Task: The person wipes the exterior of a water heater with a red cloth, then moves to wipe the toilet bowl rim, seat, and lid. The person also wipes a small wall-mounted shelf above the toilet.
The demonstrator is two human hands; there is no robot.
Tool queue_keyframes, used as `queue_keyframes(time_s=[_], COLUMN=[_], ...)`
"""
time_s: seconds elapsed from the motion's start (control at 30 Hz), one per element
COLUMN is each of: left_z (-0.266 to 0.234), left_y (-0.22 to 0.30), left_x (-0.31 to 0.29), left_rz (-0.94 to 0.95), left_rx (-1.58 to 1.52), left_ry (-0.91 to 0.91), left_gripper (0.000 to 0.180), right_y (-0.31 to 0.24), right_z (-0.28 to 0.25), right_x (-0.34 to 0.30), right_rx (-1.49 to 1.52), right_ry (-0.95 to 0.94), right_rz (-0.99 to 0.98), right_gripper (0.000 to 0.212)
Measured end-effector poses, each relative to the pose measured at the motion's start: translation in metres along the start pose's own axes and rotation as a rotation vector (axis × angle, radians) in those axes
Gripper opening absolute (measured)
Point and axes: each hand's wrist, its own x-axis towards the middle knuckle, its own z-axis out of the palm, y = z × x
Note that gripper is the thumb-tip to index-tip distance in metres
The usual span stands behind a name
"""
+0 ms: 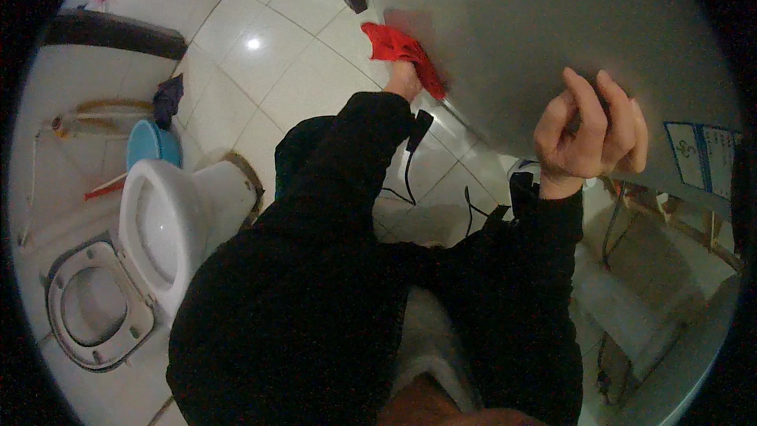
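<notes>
Red cloth (pixel 397 43) is bunched up over the person's left hand (pixel 404 81), right along the left edge of a big grey panel (pixel 505 31). Most of those fingers are hidden under the fabric, so can't tell how wide or narrow they are. The right hand (pixel 591 136) is over the same panel with nothing in it, fingers loosely curled and a bit spread; whether the tips actually touch the surface, hard to say. Off to its right there's a blue-and-white label (pixel 698 154) stuck on the panel.

Black sleeves (pixel 347 150) on both arms, with a black strap (pixel 420 128) hanging near the left cuff. Floor is shiny pale tile (pixel 292 47). Over on the left sits a white toilet (pixel 189 193), its toilet seat (pixel 139 319) right beside the bowl, plus a light blue basin (pixel 162 146) and some dark fabric (pixel 168 100) just above that.
</notes>
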Motion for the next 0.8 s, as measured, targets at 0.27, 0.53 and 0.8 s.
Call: queue_keyframes(time_s=[0.27,0.53,0.8], left_z=[-0.003,0.042,0.065], left_y=[-0.06,-0.045,-0.011], left_x=[-0.047,-0.058,-0.06], left_rz=[-0.403,-0.76,-0.792], left_rx=[0.052,-0.071,0.086], left_ry=[-0.161,-0.18,-0.055], left_gripper=[0.07,0.066,0.054], right_y=[0.002,-0.007,-0.018], right_z=[0.014,0.043,0.054], right_x=[-0.007,0.002,0.023], right_rx=[0.005,0.116,0.195], right_ry=[0.022,0.126,0.16], right_rz=[-0.004,0.076,0.088], right_gripper=[0.015,0.019,0.027])
